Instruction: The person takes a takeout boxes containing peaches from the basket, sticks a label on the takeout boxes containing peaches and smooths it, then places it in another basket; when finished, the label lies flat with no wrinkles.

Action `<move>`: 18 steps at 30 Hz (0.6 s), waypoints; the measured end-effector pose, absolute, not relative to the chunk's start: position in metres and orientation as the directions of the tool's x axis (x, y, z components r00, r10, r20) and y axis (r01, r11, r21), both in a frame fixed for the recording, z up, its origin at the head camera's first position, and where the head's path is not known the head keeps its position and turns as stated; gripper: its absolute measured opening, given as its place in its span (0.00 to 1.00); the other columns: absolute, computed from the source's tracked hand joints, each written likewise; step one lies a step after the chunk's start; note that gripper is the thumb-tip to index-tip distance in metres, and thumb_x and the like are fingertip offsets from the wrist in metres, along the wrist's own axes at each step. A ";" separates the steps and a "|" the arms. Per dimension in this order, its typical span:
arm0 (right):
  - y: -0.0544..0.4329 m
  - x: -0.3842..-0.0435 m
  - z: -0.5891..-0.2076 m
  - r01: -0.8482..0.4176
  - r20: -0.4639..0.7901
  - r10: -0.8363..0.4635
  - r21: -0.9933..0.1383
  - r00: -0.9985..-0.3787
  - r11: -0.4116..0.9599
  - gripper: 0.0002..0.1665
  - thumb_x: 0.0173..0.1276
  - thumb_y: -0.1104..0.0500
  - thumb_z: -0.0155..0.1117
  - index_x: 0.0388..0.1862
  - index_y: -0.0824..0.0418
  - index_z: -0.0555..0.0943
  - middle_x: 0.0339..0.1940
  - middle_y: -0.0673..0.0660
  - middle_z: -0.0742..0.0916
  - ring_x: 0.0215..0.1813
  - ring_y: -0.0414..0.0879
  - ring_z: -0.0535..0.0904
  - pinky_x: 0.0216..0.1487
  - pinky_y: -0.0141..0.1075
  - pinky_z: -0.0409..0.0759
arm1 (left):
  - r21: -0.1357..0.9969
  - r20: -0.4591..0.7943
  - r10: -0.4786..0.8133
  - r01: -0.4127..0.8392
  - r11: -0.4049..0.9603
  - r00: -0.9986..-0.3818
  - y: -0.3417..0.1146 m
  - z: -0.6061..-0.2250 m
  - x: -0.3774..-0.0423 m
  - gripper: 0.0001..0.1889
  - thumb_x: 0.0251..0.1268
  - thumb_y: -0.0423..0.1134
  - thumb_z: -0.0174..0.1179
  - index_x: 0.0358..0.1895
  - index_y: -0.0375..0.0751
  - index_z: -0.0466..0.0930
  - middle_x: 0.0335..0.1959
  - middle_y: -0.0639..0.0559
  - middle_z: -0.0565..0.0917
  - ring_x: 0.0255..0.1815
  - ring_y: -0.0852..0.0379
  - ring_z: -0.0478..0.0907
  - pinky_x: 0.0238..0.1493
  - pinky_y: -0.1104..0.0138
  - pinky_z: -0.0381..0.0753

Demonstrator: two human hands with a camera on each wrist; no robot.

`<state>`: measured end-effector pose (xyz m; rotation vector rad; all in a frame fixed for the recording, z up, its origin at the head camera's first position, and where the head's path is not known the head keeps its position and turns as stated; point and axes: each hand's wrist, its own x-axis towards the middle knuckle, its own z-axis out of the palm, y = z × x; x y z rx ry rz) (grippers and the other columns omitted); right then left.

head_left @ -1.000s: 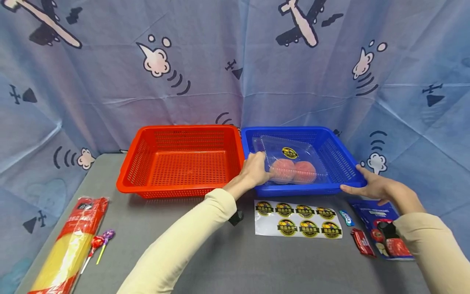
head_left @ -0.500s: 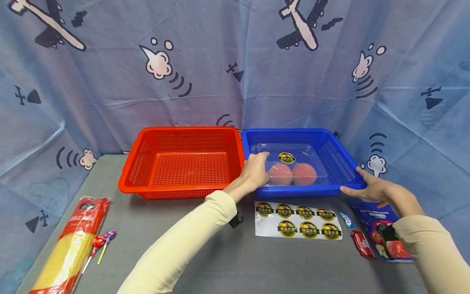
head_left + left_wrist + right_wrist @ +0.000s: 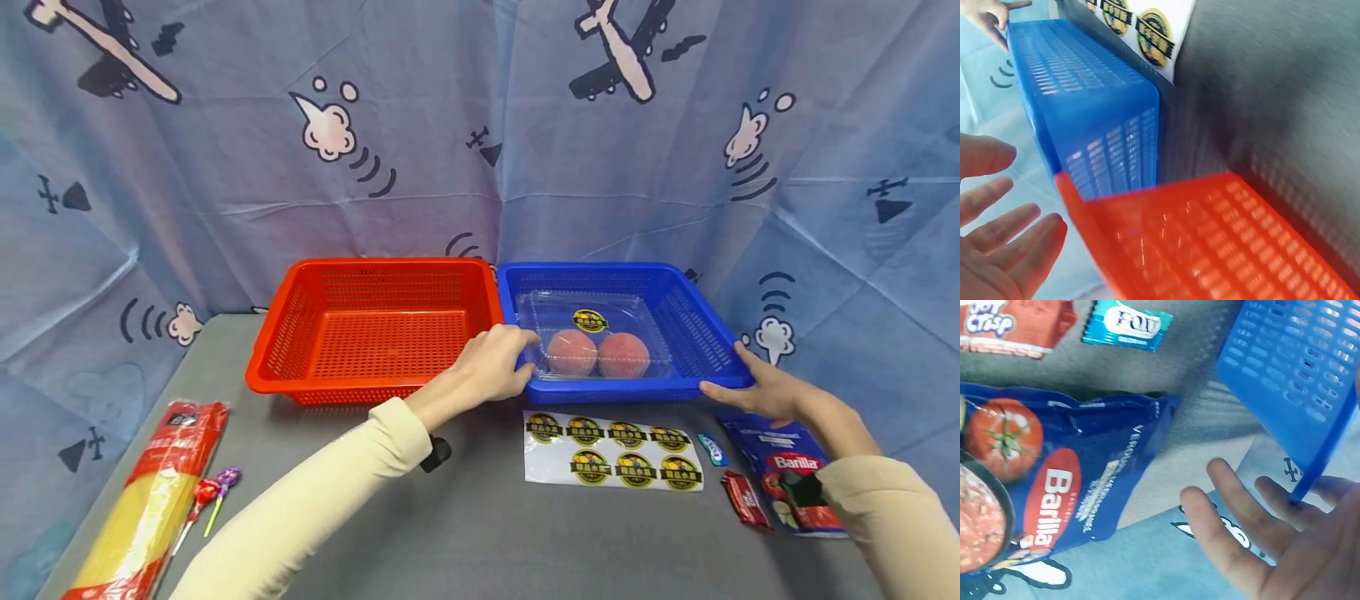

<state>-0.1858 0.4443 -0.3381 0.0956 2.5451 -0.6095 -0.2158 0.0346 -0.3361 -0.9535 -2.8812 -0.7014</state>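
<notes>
A clear plastic clamshell box (image 3: 622, 312) with a round label lies in the blue basket (image 3: 618, 390). Two pinkish round fruits (image 3: 572, 352) show through its lid. My left hand (image 3: 491, 362) is by the basket's front left corner, beside the box. The left wrist view shows its fingers (image 3: 1007, 225) loosely spread with nothing between them. My right hand (image 3: 772, 387) holds the front right corner of the blue basket, thumb along the front and index finger along the side. Its other fingers (image 3: 1241, 512) stretch out below the rim in the right wrist view.
A red basket (image 3: 375, 386) stands close beside the blue one. In front lies a label sheet (image 3: 555, 467); to its right are a blue Barilla pouch (image 3: 795, 446) and two small wrapped snacks (image 3: 745, 500). At left lie a noodle pack (image 3: 142, 500) and two lollipops (image 3: 202, 492).
The clamshell box has gone from tilted to lying flat in the blue basket. My left hand has let go of it and drawn back left. The right hand stays at the corner.
</notes>
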 end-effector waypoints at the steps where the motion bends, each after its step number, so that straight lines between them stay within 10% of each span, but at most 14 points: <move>1: 0.446 -0.184 -0.339 0.163 -0.477 -0.057 -0.408 -0.877 0.898 0.70 0.76 0.30 0.49 0.75 0.74 0.16 0.72 0.93 0.43 0.70 0.90 0.51 0.60 0.72 0.74 | 0.397 0.167 0.563 0.578 0.713 -0.809 0.030 -0.335 -0.213 0.20 0.69 0.39 0.61 0.63 0.43 0.82 0.59 0.47 0.87 0.57 0.49 0.85 0.50 0.54 0.89; 5: 0.452 -0.177 -0.345 0.099 -0.369 -0.047 -0.368 -0.928 0.924 0.69 0.76 0.31 0.51 0.77 0.75 0.21 0.72 0.92 0.48 0.71 0.89 0.49 0.64 0.77 0.62 | 0.398 0.204 0.578 0.606 0.689 -0.790 0.007 -0.331 -0.203 0.19 0.70 0.40 0.62 0.62 0.43 0.83 0.60 0.47 0.86 0.59 0.49 0.85 0.52 0.52 0.88; 18: 0.435 -0.133 -0.370 0.139 -0.145 0.102 -0.279 -0.984 0.950 0.66 0.77 0.31 0.47 0.78 0.80 0.27 0.72 0.92 0.52 0.68 0.90 0.55 0.58 0.80 0.63 | 0.244 0.376 0.530 0.633 0.735 -0.760 -0.085 -0.339 -0.167 0.25 0.65 0.44 0.67 0.63 0.39 0.81 0.60 0.41 0.86 0.58 0.43 0.85 0.53 0.48 0.86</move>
